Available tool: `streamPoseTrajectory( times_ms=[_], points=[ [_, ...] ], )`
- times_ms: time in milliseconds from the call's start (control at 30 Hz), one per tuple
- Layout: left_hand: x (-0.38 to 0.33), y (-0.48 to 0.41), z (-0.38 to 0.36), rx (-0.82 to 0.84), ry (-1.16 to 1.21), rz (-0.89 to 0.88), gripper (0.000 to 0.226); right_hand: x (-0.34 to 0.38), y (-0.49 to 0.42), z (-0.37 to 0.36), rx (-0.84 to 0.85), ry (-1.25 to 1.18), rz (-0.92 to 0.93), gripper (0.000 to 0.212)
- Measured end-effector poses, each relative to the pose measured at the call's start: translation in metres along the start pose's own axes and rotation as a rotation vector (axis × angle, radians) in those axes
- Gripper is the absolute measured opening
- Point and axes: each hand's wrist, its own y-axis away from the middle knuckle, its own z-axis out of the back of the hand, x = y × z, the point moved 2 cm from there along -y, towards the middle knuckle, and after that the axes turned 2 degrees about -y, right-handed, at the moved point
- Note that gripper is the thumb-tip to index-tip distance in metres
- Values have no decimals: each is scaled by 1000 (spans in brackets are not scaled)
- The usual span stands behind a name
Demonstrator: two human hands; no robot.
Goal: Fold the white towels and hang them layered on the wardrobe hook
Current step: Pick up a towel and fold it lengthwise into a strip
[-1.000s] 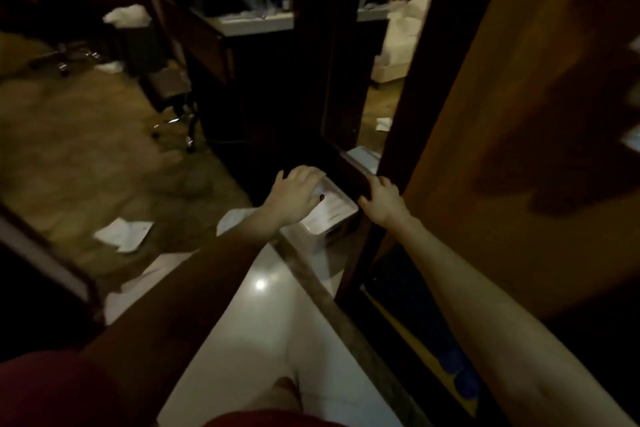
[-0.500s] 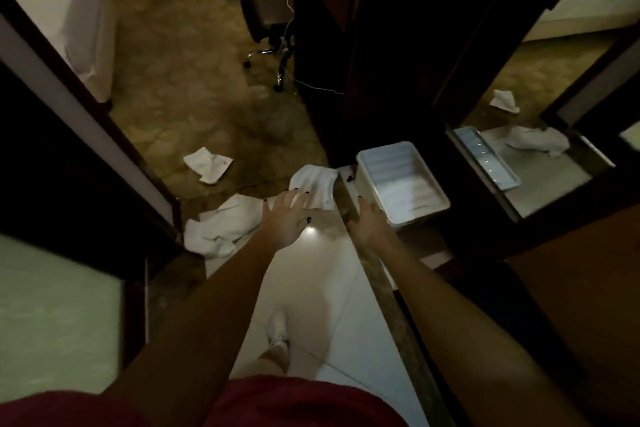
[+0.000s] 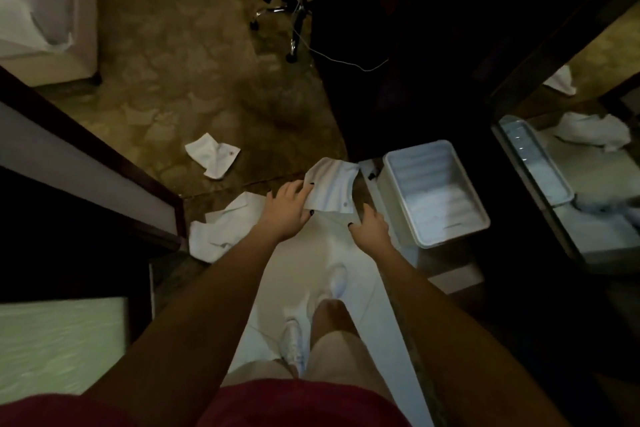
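Dim tiled floor point(image 3: 332, 253) – left hand point(image 3: 285, 211) grips white towel point(image 3: 332, 189), right hand point(image 3: 369, 229) loose beside it – white bin point(image 3: 434, 194) near

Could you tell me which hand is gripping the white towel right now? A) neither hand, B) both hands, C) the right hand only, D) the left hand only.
D: the left hand pinches the towel at its edge, while the right hand hangs just below it, fingers apart, not touching.
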Motion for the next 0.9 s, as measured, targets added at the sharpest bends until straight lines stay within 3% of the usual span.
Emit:
streamPoseTrajectory(
  times_ms=[133, 267, 533, 700, 900],
  points=[
    [11, -71, -2, 51, 38, 32, 59, 8, -72, 8, 53, 7, -33, 66],
    [18, -141, -1, 109, 104, 69, 59, 23, -152, 24, 112, -18, -56, 51],
    [45, -257, -17, 173, 193, 127, 60, 49, -294, 30, 194, -9, -104, 50],
    [79, -335, -69, 229, 223, 148, 59, 38, -391, -6, 229, 25, -96, 43],
    [139, -439, -178, 278, 278, 186, 62, -3, -534, -74, 155, 26, -135, 46]
  ],
)
